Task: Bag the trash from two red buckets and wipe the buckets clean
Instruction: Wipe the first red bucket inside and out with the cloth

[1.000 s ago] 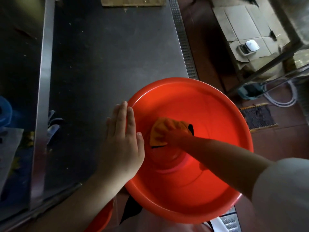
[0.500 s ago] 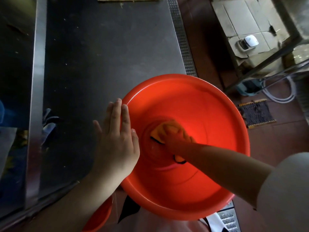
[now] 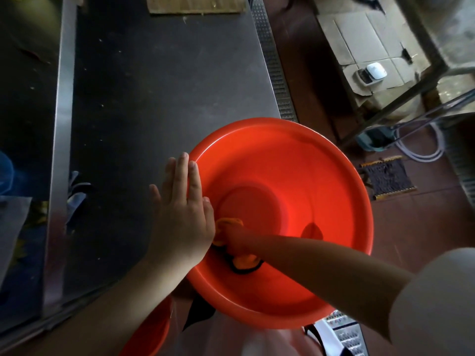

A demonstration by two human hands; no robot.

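Wiping geometry: your right hand (image 3: 232,244) presses the orange cloth (image 3: 245,260) on the red bucket (image 3: 321,176) wall nearest you, unwiped floor ahead, while your flat-fingered left hand (image 3: 183,217) braces the rim.

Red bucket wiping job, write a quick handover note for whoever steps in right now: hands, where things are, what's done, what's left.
Left hand: flat, fingers straight, resting on the near-left rim of the large round red plastic bucket to steady it.
Right hand: inside the bucket, pressing an orange cloth with black edging against the near-left inner wall.
The bucket sits at the corner of the dark metal table.
Done: no trash visible in this bucket.
Left: finish wiping it. A second red bucket shows only an edge below; its state cannot be judged.
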